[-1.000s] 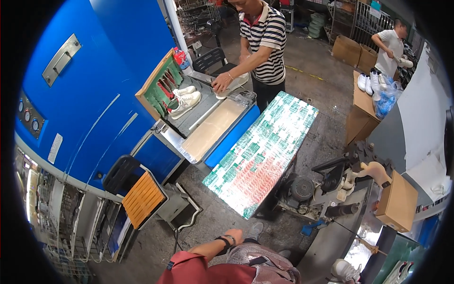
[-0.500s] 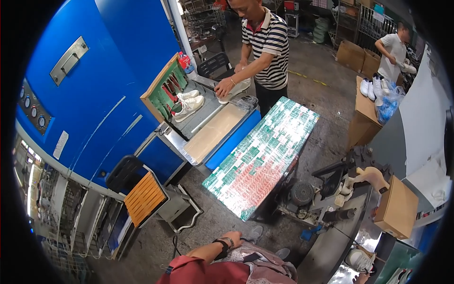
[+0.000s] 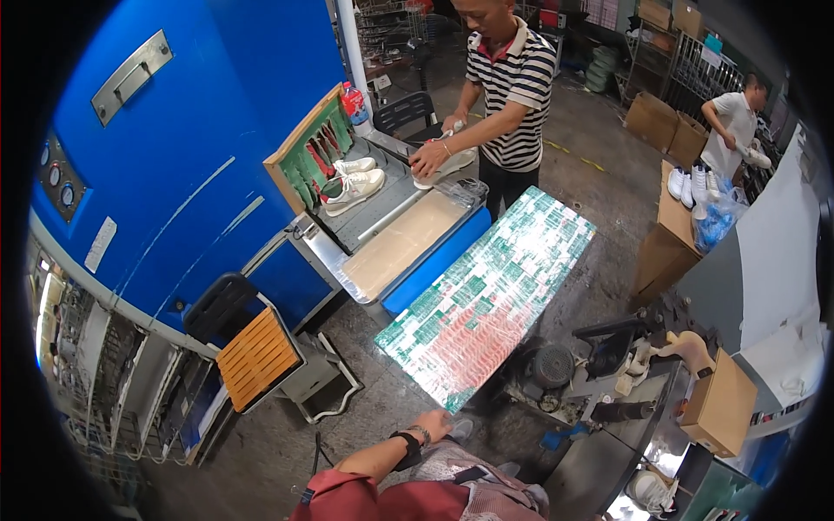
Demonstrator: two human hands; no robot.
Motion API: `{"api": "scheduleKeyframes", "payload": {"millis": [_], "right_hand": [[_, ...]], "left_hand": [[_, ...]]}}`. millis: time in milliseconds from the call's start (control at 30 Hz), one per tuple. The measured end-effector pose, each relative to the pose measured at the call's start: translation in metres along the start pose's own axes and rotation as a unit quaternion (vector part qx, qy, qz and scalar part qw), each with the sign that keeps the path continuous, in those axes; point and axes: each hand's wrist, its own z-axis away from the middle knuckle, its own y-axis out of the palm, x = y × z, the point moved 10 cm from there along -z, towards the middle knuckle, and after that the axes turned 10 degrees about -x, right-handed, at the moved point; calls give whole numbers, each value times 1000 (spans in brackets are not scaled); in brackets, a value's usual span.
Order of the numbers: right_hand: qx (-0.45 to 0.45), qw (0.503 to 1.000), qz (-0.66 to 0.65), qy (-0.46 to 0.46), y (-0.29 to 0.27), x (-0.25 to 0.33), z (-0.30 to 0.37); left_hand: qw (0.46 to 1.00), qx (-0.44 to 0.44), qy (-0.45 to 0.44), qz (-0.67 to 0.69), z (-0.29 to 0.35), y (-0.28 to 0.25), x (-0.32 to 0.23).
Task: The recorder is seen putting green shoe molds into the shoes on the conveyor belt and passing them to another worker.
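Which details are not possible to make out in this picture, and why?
Head view:
Left hand: its palm, and anything held, hidden by the hand's back.
Gauges: readings too small.
Striped-shirt worker: lower legs hidden behind the patterned tabletop.
Blue machine: top cut off by the upper edge.

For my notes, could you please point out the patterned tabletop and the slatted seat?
Patterned tabletop (image 3: pixel 488 299): head view, middle of its surface.
Slatted seat (image 3: pixel 257 359): head view, middle of its slats.
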Motion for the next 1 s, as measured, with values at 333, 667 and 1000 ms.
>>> {"api": "scheduleKeyframes", "payload": {"millis": [333,667,1000], "right_hand": [[201,972,-13,118,98,102,81],[259,952,66,151,123,124,115],[314,923,140,-173,156,166,138]], "left_hand": [[1000,-10,12,14,-13,-19,5],[997,-15,3,79,-18,-15,30],[992,-16,57,110,-19,-43,2]]}}
